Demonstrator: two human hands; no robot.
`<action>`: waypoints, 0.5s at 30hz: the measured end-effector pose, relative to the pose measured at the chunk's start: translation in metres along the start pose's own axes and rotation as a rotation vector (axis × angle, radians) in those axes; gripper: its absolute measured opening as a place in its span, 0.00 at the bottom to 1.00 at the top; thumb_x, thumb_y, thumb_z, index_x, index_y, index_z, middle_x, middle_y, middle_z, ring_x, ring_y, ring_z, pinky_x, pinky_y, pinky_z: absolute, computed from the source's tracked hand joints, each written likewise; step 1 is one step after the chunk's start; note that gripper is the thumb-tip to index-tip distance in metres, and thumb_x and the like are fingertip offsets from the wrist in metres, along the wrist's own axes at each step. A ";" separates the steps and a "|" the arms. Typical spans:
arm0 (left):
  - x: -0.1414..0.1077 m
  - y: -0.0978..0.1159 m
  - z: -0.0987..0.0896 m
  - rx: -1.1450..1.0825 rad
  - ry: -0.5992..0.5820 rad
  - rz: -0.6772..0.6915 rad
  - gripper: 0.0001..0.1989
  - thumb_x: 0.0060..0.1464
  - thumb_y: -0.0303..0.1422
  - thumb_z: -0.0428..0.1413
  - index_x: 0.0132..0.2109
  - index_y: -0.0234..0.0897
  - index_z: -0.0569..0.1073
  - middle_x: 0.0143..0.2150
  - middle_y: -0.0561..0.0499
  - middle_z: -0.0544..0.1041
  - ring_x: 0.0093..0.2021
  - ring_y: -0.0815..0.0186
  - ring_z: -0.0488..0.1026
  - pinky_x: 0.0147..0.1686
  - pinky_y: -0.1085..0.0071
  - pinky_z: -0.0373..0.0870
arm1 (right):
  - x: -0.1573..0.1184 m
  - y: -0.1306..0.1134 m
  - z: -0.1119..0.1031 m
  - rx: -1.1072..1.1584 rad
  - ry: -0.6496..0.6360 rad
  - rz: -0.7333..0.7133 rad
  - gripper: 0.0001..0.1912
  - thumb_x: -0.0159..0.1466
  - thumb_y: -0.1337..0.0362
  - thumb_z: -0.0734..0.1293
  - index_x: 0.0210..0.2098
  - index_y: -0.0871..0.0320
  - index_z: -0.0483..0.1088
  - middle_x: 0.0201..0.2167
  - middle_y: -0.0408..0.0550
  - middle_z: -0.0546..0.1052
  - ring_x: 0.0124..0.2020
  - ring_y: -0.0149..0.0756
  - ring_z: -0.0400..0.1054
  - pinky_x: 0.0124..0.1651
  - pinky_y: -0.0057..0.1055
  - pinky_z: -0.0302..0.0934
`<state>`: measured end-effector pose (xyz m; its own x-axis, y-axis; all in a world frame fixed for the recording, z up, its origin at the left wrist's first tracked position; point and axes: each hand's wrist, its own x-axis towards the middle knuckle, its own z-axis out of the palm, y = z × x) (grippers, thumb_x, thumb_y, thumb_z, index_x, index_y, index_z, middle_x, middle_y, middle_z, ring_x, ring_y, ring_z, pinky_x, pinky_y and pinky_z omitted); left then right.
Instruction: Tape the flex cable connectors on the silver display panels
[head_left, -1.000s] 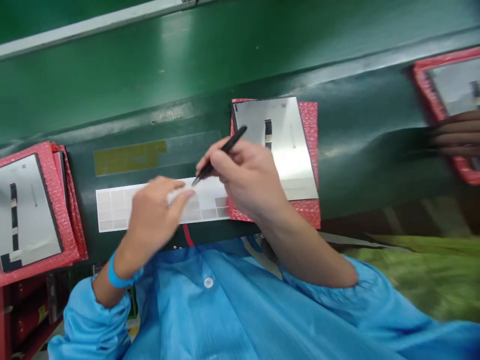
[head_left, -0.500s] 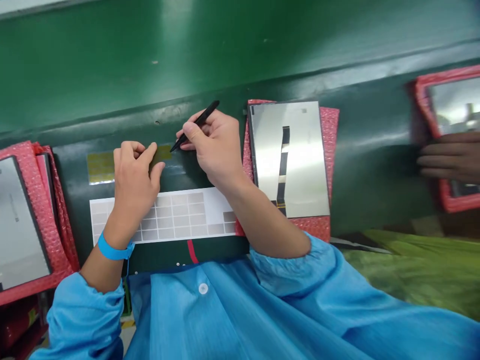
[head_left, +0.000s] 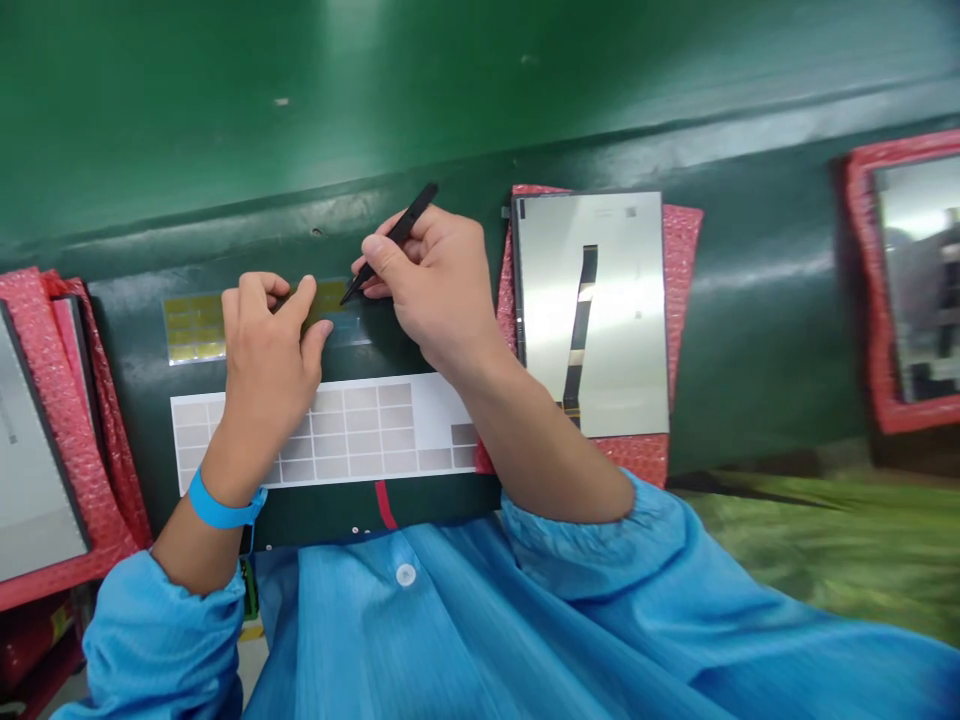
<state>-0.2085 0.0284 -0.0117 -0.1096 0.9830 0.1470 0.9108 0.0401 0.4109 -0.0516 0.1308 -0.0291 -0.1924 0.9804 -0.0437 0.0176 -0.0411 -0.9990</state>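
While right grip [head_left: 441, 285] pinches a tool [head_left: 417, 210] — left grip [head_left: 268, 345] spread — panel print [head_left: 631, 212] is illegible.

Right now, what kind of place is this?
Probably a factory or workshop: a silvery panel lies on pink bubble wrap, and the person wears a blue smock and blue wrist strap.

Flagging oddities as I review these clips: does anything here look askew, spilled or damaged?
Only slightly: the middle silvery panel lies askew on its pink bubble wrap, which sticks out unevenly around it. No spill or damage stands out.
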 end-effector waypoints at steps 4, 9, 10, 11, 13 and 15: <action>0.000 -0.002 0.002 -0.011 0.011 0.002 0.19 0.69 0.32 0.60 0.64 0.40 0.78 0.56 0.40 0.71 0.56 0.51 0.68 0.60 0.50 0.71 | 0.000 0.004 0.000 0.049 0.048 0.005 0.16 0.69 0.51 0.78 0.35 0.53 0.74 0.32 0.41 0.82 0.31 0.30 0.78 0.33 0.27 0.75; 0.000 -0.002 0.004 -0.004 0.020 0.004 0.19 0.68 0.32 0.60 0.64 0.39 0.78 0.56 0.40 0.71 0.55 0.51 0.68 0.59 0.50 0.71 | -0.001 0.004 0.000 0.075 0.066 -0.018 0.15 0.68 0.53 0.79 0.36 0.52 0.74 0.31 0.39 0.81 0.33 0.31 0.79 0.33 0.27 0.76; 0.000 -0.002 0.004 -0.002 0.022 0.004 0.19 0.68 0.32 0.60 0.64 0.39 0.78 0.56 0.40 0.71 0.55 0.51 0.68 0.59 0.51 0.71 | -0.001 0.004 0.000 0.069 0.063 -0.019 0.14 0.69 0.54 0.79 0.36 0.52 0.74 0.31 0.39 0.81 0.32 0.31 0.79 0.33 0.26 0.76; -0.001 -0.002 0.004 -0.002 0.025 0.005 0.19 0.68 0.32 0.60 0.64 0.39 0.78 0.56 0.40 0.71 0.55 0.51 0.68 0.59 0.51 0.71 | -0.001 0.003 0.000 0.061 0.062 -0.019 0.13 0.69 0.55 0.79 0.35 0.52 0.74 0.31 0.40 0.81 0.32 0.31 0.79 0.33 0.26 0.76; -0.001 -0.002 0.004 -0.006 0.026 0.007 0.19 0.68 0.32 0.60 0.64 0.40 0.78 0.56 0.40 0.71 0.55 0.51 0.68 0.59 0.52 0.71 | -0.001 0.002 0.001 0.041 0.059 -0.015 0.13 0.69 0.56 0.79 0.35 0.53 0.74 0.31 0.41 0.81 0.32 0.31 0.79 0.32 0.26 0.75; 0.000 -0.002 0.004 -0.011 0.021 0.007 0.18 0.69 0.33 0.60 0.64 0.40 0.78 0.57 0.40 0.71 0.56 0.51 0.68 0.59 0.51 0.71 | -0.001 0.002 0.001 0.031 0.047 -0.003 0.14 0.69 0.54 0.79 0.35 0.53 0.74 0.31 0.42 0.81 0.32 0.31 0.79 0.33 0.27 0.75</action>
<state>-0.2088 0.0287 -0.0166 -0.1118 0.9792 0.1691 0.9070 0.0310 0.4200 -0.0527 0.1299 -0.0316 -0.1460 0.9884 -0.0406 -0.0137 -0.0430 -0.9990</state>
